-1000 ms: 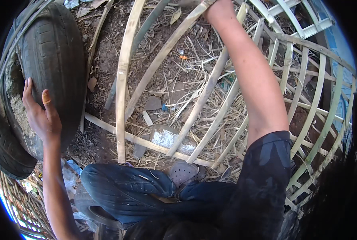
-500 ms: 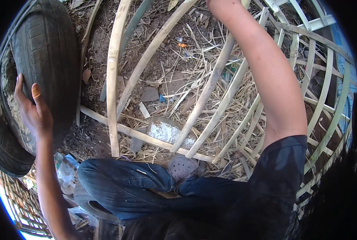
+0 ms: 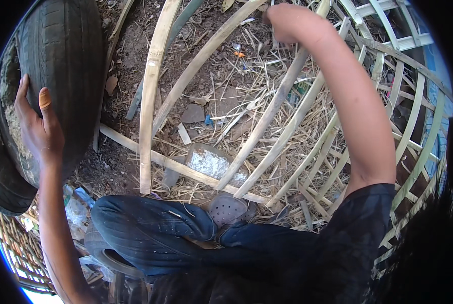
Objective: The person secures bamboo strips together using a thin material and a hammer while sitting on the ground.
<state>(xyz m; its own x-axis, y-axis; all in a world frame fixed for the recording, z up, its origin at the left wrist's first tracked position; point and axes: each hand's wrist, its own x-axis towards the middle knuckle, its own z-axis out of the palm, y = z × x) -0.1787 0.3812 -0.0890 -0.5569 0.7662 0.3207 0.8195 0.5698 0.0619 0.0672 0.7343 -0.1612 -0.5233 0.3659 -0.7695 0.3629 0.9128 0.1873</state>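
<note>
While the left hand (image 3: pixel 40 134) lies open along the tyre (image 3: pixel 66 76), thumb apart from fingers, seemingly for bracing, the right hand (image 3: pixel 283 25) bends near the bamboo strips (image 3: pixel 202 54); fingers hidden, grip can't be told. Strips arch over littered ground (image 3: pixel 127 53), several lower ends meeting 1 cross strip (image 3: pixel 193 174), perhaps for spacing. Lattice (image 3: pixel 415 119) stands at right.
</note>
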